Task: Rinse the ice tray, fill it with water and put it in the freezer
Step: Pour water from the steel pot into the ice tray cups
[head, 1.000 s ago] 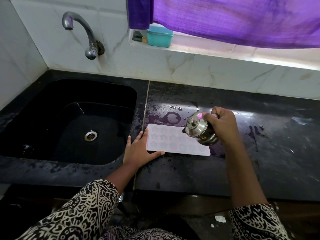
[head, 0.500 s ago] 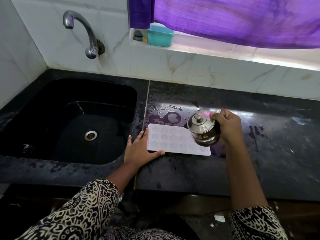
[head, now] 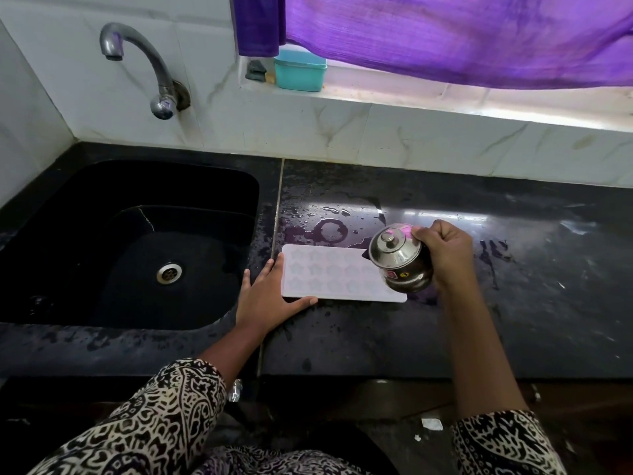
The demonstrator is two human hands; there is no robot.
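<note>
Black stone table (head: 445,337), wet, with one black sink (head: 68,317) set into its left part. We note one ice tray (head: 329,272), white, star-shaped cells, lying flat on the table just right of the sink's edge. Left hand (head: 263,299) rests flat and spread at the tray's left end, thumb along its near edge. Right hand (head: 442,252) is closed around one steel lidded pot (head: 400,258), tilted over the tray's right end. Right of the tray the table is bare out to the frame edge. Behind the tray: one water ring (head: 330,231), one tap (head: 147,63) above the sink, one teal box (head: 299,70) on the sill.
</note>
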